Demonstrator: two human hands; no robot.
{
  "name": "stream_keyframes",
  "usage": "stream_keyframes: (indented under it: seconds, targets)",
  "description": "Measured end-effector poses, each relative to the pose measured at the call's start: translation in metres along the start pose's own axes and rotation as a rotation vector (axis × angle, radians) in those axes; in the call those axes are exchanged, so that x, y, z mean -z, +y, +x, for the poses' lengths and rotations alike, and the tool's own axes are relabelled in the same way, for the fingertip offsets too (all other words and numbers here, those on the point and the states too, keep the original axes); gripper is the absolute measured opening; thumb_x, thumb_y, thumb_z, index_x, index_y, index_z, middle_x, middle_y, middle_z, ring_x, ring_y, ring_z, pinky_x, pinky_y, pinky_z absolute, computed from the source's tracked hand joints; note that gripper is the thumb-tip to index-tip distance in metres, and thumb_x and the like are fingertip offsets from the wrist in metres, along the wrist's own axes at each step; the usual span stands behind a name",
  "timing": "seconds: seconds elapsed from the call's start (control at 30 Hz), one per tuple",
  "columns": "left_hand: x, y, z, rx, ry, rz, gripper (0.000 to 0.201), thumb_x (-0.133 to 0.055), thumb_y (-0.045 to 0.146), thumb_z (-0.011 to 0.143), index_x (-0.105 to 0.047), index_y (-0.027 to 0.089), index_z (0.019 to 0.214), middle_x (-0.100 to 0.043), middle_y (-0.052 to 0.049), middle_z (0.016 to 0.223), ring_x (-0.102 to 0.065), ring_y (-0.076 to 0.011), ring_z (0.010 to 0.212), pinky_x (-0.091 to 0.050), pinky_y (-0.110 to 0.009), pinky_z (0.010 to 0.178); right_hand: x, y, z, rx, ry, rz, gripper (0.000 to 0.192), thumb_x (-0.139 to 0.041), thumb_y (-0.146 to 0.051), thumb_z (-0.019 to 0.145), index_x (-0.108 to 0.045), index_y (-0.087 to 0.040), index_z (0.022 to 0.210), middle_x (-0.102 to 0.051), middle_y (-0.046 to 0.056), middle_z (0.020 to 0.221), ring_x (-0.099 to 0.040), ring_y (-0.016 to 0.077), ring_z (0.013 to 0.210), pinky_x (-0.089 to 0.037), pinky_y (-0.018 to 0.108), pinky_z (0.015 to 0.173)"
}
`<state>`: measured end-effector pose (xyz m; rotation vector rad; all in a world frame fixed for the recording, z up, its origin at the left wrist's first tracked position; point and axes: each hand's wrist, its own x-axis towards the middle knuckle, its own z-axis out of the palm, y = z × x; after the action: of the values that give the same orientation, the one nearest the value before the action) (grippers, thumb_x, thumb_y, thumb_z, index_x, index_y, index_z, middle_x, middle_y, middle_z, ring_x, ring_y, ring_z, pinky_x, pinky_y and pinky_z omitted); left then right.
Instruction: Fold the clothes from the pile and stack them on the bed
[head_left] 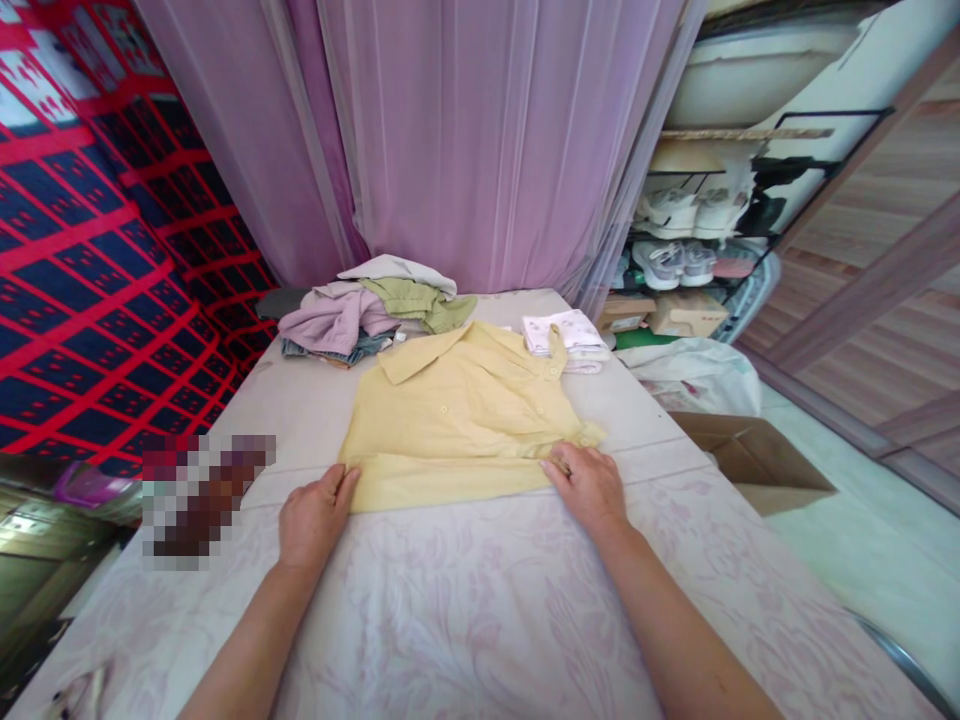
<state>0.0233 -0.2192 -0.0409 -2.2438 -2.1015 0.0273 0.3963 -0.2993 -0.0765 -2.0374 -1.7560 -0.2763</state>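
A yellow collared shirt lies on the bed's patterned sheet, its collar toward the far side. Along the near side, a strip of the shirt is folded over. At the left end of that fold, my left hand pinches the cloth between thumb and fingers. My right hand grips the fold's right end, beside a bunched bit of fabric. Small buttons show on the shirt front.
Beyond the shirt sits a heap of clothes, with folded white patterned cloth to its right. Purple curtains hang behind. An open cardboard box and a shoe rack stand at the right.
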Motion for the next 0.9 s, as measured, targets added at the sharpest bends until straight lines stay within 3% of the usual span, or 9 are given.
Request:
stream_keyframes:
  seconds: [0.13,0.2,0.27,0.4,0.5,0.6,0.77,0.9]
  targets:
    - [0.0,0.001,0.001,0.001,0.114,-0.122,0.041,-0.036,0.043,0.092,-0.054,0.019,0.12,-0.068,-0.01,0.105,-0.064,-0.0242,0.09,-0.046,-0.033,0.075,0.005,0.0,-0.001,-0.032,0.069,0.035,0.026,-0.042,-0.035,0.091,-0.063,-0.018,0.091,-0.067,0.007,0.088,-0.056,0.0208,0.084,-0.035,0.032,0.077]
    - [-0.001,0.006,-0.001,-0.09,0.236,-0.157,0.043,-0.037,0.04,0.091,-0.053,0.015,0.123,-0.06,-0.013,0.123,-0.058,-0.0267,0.108,-0.044,-0.038,0.088,0.011,-0.009,-0.003,0.013,0.069,0.098,0.031,-0.037,-0.033,0.093,-0.064,-0.019,0.095,-0.068,0.009,0.097,-0.056,0.0215,0.092,-0.037,0.035,0.084]
    - [-0.005,0.015,-0.005,-0.275,0.278,-0.18,0.044,-0.036,0.039,0.092,-0.055,0.017,0.124,-0.053,-0.013,0.134,-0.047,-0.0282,0.123,-0.036,-0.043,0.101,0.016,-0.027,-0.008,0.14,-0.009,0.199,0.035,-0.034,-0.032,0.094,-0.066,-0.02,0.104,-0.067,0.01,0.106,-0.056,0.0213,0.101,-0.039,0.036,0.092]
    - [-0.017,0.036,-0.015,-0.635,0.062,-0.197,0.052,-0.033,0.05,0.093,-0.045,0.026,0.137,-0.044,-0.005,0.144,-0.032,-0.0263,0.136,-0.021,-0.047,0.112,0.016,-0.072,-0.017,0.464,-0.316,0.327,0.043,-0.034,-0.033,0.094,-0.053,-0.022,0.131,-0.053,0.006,0.136,-0.043,0.0187,0.127,-0.029,0.037,0.11]
    - [-0.026,0.043,-0.018,-0.653,-0.01,-0.174,0.059,-0.031,0.058,0.091,-0.035,0.03,0.143,-0.033,-0.004,0.151,-0.026,-0.027,0.139,-0.017,-0.049,0.112,0.014,-0.087,-0.02,0.51,-0.479,0.308,0.05,-0.037,-0.039,0.094,-0.04,-0.022,0.141,-0.039,0.004,0.147,-0.029,0.0182,0.137,-0.018,0.041,0.115]
    - [-0.03,0.042,-0.017,-0.624,-0.01,-0.163,0.059,-0.03,0.059,0.091,-0.033,0.033,0.144,-0.029,-0.004,0.153,-0.026,-0.0276,0.139,-0.014,-0.05,0.112,0.016,-0.073,-0.021,0.423,-0.533,0.235,0.054,-0.037,-0.041,0.093,-0.034,-0.022,0.144,-0.031,0.004,0.151,-0.023,0.0185,0.14,-0.014,0.044,0.116]
    - [-0.033,0.041,-0.016,-0.603,-0.005,-0.175,0.056,-0.03,0.057,0.092,-0.034,0.034,0.143,-0.029,-0.003,0.152,-0.025,-0.0269,0.14,-0.012,-0.05,0.112,0.02,-0.029,-0.028,0.288,-0.513,0.1,0.054,-0.035,-0.039,0.094,-0.034,-0.019,0.144,-0.029,0.006,0.152,-0.022,0.0193,0.141,-0.016,0.044,0.115]
    - [-0.032,0.043,-0.017,-0.595,-0.005,-0.192,0.054,-0.03,0.055,0.092,-0.035,0.035,0.142,-0.029,-0.002,0.153,-0.024,-0.0264,0.14,-0.011,-0.05,0.113,0.019,-0.019,-0.033,0.227,-0.466,0.051,0.053,-0.034,-0.038,0.094,-0.036,-0.02,0.143,-0.032,0.007,0.15,-0.026,0.0208,0.139,-0.019,0.047,0.114]
